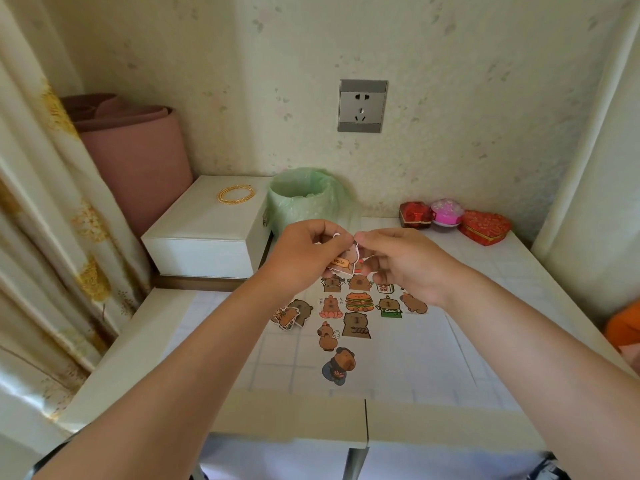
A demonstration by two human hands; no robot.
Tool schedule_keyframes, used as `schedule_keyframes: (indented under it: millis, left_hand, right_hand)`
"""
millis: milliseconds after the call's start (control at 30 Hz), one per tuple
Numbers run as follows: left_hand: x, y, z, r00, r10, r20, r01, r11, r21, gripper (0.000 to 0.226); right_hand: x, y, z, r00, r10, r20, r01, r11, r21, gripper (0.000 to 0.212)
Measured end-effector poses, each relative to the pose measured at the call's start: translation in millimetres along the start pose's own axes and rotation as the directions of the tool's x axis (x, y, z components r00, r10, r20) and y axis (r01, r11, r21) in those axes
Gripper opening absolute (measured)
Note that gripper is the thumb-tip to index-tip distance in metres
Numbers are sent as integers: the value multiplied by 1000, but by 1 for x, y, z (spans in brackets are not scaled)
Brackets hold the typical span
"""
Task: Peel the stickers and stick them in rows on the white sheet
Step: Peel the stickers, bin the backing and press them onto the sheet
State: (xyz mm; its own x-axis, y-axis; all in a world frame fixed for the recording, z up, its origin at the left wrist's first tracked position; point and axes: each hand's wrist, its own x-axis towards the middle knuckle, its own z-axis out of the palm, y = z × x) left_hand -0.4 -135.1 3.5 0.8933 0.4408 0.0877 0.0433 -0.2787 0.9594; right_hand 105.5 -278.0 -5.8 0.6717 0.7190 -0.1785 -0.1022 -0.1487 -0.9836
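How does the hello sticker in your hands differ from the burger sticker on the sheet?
The hello sticker is held in the air, pinched by left hand and right hand; the burger sticker lies flat on the white sheet. The hands partly hide the hello sticker; the burger sticker shows whole. Both are brown cartoon stickers.

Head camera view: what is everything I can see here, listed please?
brown cartoon capybara stickers: about ten, brown, rows on sheet.
loose sticker pile: one, brown, left of rows.
thin white paper sheet: one, white, under the stickers.
white rectangular box: one, white, back left.
gold bangles: stacked, gold, on the box.
green bag-lined bin: one, green, behind the hands.
red heart-shaped box: one, red, back right.
grey wall socket: one, grey, wall.
hello-labelled sticker: one, brown, pinched by both hands.
left hand, right hand: two, above the sheet.
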Motion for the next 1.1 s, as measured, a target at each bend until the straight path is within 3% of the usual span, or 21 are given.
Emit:
schedule_keyframes:
  millis: [167, 333, 600, 933, 1100]
  left_hand:
    - [0, 0, 3, 999, -43, -1, 43, 998, -45, 11]
    - [0, 1, 4, 994, -102, 38, 106, 987, -118, 4]
    - [0, 6, -2, 994, -109, 8, 110, 992, -60, 9]
    - [-2, 8, -2, 994, -93, 59, 94, 996, -6, 7]
    - [-1, 9, -5, 994, -102, 30, 102, 995, -12, 7]
  right_hand:
    - [-2, 0, 5, 980, -156, -122, 129, 970, -207, 16]
    - [-4, 1, 11, 950, -248, -191, 169, 920, -353, 20]
    - [-4, -2, 6, 985, -145, -89, 126, 973, -191, 17]
    - [-8, -2, 7, 941, -322, -105, 242, 857, -456, 18]
    - [-7, -3, 9, 951, -293, -97, 238, 896, -376, 18]
